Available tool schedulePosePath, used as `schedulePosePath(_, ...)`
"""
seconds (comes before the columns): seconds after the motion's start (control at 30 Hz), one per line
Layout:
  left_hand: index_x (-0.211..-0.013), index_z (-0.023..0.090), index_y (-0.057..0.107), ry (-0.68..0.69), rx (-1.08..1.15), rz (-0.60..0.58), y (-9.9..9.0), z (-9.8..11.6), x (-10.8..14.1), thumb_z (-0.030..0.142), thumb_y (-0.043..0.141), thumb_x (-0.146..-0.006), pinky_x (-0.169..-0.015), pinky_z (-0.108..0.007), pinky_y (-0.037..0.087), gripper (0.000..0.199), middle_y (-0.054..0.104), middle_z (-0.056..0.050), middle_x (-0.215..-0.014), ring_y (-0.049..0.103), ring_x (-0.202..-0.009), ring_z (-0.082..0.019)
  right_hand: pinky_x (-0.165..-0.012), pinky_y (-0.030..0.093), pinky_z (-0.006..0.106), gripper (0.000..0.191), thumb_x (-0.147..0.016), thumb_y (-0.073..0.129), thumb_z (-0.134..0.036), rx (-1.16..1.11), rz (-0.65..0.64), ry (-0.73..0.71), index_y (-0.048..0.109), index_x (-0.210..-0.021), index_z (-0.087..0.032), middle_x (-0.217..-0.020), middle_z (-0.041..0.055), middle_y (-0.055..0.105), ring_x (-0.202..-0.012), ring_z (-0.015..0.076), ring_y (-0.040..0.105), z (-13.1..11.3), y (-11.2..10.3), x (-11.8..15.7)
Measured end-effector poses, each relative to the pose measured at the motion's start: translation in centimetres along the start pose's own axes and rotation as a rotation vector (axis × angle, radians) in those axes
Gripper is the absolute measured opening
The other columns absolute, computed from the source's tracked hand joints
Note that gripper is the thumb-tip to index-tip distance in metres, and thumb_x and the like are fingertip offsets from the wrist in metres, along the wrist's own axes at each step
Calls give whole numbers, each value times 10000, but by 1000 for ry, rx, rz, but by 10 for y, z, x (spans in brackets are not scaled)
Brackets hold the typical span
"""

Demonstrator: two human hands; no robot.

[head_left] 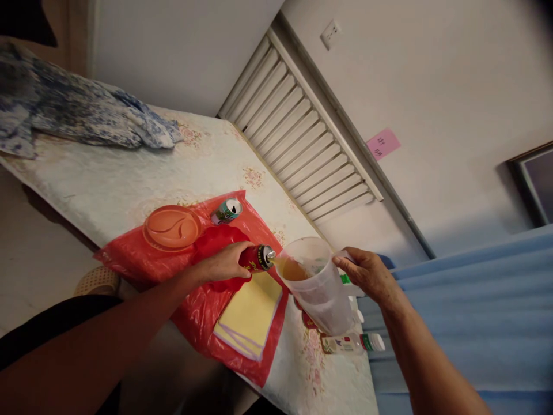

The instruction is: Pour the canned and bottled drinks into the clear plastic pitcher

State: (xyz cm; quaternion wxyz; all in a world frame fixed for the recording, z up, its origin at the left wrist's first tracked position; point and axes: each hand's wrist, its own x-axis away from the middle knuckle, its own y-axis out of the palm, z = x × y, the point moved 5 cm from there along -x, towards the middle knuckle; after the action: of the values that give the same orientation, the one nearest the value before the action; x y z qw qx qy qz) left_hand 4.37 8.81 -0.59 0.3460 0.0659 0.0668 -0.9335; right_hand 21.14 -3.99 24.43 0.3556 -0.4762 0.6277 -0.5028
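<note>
My left hand [231, 262] is wrapped round a red drink can [256, 259], tipped so that yellowish liquid runs from its mouth. The stream falls into a translucent plastic pitcher [324, 300], which leans toward the can and holds amber liquid [294, 270]. My right hand [367, 271] grips the pitcher by its handle. Below the can lies a folded yellow cloth [251, 314] with a purple edge. A red bowl or basin [218, 237] is partly hidden behind my left hand. Near it stand an opened green can [227, 211] and a round orange lidded container [171, 227].
Red plastic sheeting [192, 328] is spread on the flowered tablecloth [216, 167]. A clear bottle with a white cap [352, 343] lies beside the pitcher. Blue-and-white patterned fabric [90, 109] rests at the far left. A white radiator [302, 127] and a blue curtain [475, 305] border the table.
</note>
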Motion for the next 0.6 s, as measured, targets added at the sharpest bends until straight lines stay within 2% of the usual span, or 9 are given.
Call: schedulePosePath(0.6,-1163,215,593,7,-9,-1,0,2,0,238,720,-624,-834,-307,494,554,675,-72,-1192,626,-1082,-272,-475,280,237,569,-760,584,-736,0,-14,-6,535,-626,-185,-554,-36,407,-529,106,349,0,2,-1)
